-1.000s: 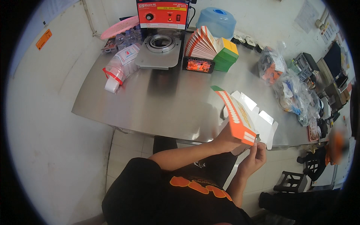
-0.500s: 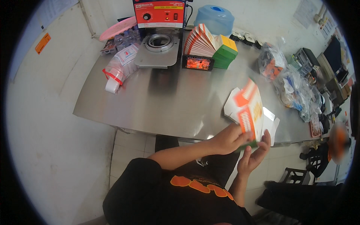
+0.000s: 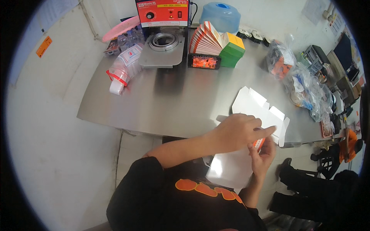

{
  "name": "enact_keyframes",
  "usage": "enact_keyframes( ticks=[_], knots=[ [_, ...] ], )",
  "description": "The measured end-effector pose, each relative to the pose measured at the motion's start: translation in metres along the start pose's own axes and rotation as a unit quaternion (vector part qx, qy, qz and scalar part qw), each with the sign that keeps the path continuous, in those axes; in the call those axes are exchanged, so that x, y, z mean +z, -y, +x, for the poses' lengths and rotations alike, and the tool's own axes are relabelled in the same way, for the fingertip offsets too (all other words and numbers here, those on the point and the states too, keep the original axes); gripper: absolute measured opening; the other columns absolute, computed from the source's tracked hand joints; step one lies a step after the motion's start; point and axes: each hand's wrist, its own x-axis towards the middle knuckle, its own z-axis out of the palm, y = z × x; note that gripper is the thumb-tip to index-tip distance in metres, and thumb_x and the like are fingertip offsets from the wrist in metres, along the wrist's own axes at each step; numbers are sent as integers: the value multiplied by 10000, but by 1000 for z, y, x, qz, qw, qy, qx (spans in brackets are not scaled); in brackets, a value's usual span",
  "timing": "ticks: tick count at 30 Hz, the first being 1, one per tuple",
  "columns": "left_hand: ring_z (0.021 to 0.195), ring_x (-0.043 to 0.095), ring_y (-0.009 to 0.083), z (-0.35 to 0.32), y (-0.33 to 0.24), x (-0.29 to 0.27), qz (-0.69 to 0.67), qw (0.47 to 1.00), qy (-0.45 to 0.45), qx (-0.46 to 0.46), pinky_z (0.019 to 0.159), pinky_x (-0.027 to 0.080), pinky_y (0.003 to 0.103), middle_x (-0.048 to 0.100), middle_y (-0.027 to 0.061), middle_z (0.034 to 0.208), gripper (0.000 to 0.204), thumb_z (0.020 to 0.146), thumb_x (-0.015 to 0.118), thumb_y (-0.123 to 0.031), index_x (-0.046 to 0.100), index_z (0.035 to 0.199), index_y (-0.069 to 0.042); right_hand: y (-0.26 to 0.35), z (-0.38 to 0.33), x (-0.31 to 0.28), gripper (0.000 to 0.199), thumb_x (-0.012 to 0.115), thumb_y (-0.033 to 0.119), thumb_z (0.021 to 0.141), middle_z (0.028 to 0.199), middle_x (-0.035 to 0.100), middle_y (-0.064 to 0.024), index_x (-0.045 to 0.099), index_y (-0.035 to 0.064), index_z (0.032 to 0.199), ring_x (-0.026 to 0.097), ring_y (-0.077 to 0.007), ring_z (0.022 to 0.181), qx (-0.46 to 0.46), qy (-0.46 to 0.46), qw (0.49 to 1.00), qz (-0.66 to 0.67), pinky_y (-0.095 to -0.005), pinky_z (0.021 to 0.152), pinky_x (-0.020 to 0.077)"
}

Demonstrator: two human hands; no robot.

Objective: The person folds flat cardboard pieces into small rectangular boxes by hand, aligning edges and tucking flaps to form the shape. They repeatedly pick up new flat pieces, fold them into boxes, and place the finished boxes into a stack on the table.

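Observation:
A thin orange-and-white folding carton (image 3: 231, 169) is between my hands at the table's front edge, its plain white inner face slanting down towards my shirt. My right hand (image 3: 264, 156) grips the printed orange part, thumb in front and fingers behind. Over the top of the carton, my left hand (image 3: 241, 131) is bent and closed at its edge, the index finger reaching across towards the right; the exact grip is partly hidden. Just beyond my hands, another flat carton blank (image 3: 252, 104) lies white side up with its flaps spread on the steel table (image 3: 154, 109).
A red cup sealing machine (image 3: 163, 17) stands at the back. Right of it are a propped phone (image 3: 204, 61), stacked flat cartons (image 3: 232, 50) and a blue water jug (image 3: 220, 17). A bagged cup stack (image 3: 123, 69) lies left. Plastic bags (image 3: 304, 92) crowd the right; a person in orange (image 3: 348, 145) is beyond.
The carton has swung from upright, printed side showing, down towards me, white inside showing. My left hand has risen over its top. The blank on the table is more fully exposed.

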Motion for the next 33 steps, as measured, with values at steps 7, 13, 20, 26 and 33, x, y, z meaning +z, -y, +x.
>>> enact_keyframes(
  ticks=[7,13,20,26,33],
  knots=[
    [810,662,231,-8,12,2,-161,986,-10,40,650,527,361,678,55,960,304,846,697,-133,722,1149,-124,-6,1,-17,224,577,188,991,1047,657,-117,632,-27,1026,609,-180,980,-10,-158,979,127,-302,857,475],
    [873,637,247,-6,18,12,-45,988,-148,6,744,500,347,662,79,967,205,865,739,-187,696,1024,-66,-3,-7,-24,210,588,178,984,1067,627,-134,638,-23,1016,570,-193,995,-90,-55,988,111,-308,888,424],
    [946,616,276,-9,3,32,-328,917,-177,-140,839,472,373,649,107,938,102,878,710,-80,646,936,-25,3,-9,3,165,585,65,965,1056,600,-135,641,-33,1085,575,-229,995,-122,-144,981,49,-342,861,454],
    [898,691,238,-17,-19,44,-375,896,-191,-142,790,513,331,727,112,982,101,884,742,-98,699,943,-28,5,-9,12,165,564,3,949,1040,593,-148,641,-44,1087,579,-246,957,-209,-204,944,-155,-337,825,460],
    [846,706,246,-16,-21,39,-387,886,-189,-173,756,532,328,731,120,907,131,897,737,-102,672,887,10,0,-8,10,156,557,-25,938,977,585,-138,645,-42,1065,572,-241,907,-173,-179,961,-119,-324,776,450]
  ],
)
